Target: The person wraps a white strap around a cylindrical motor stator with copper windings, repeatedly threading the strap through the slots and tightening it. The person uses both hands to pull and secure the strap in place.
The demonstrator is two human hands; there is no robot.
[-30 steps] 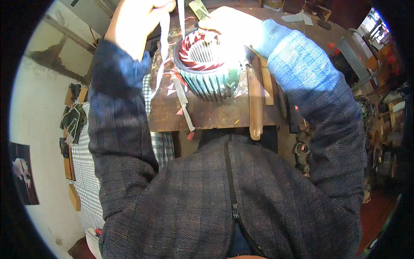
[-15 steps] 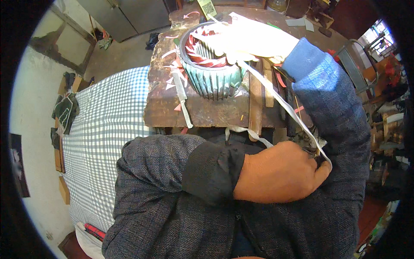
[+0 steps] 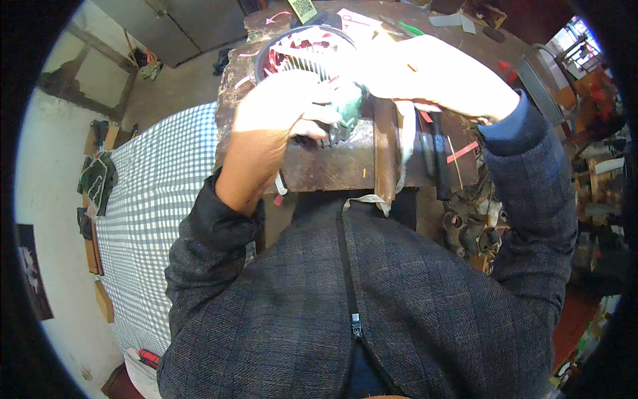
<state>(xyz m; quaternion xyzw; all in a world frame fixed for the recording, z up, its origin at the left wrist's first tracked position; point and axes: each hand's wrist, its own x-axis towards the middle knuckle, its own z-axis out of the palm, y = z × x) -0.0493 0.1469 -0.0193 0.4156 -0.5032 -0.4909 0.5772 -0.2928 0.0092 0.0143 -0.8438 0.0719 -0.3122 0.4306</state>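
Note:
A motor stator (image 3: 349, 110), green and ribbed outside with red windings inside, stands on the worn wooden table (image 3: 325, 166). My left hand (image 3: 286, 110) curls its fingers against the stator's near side, closed on it. My right hand (image 3: 412, 73) is at the stator's right side; glare washes out its fingers, so their grip is unclear. A white tape (image 3: 403, 156) hangs beneath that hand, beside a wooden bar (image 3: 384, 159). A knife (image 3: 281, 183) is mostly hidden under my left hand and wrist.
Dark rods (image 3: 438, 166), a thin stick and pink strips lie at the table's right. A checked-cloth bed (image 3: 159, 199) adjoins it on the left. A printed card (image 3: 302, 10) and loose papers (image 3: 452, 21) are at the back. A metal-framed stand (image 3: 531, 80) and clutter fill the right.
My left hand rose high, swept down to the lower right with the tape, and now rests against the stator. The long diagonal tape run is gone; some hangs below my right hand.

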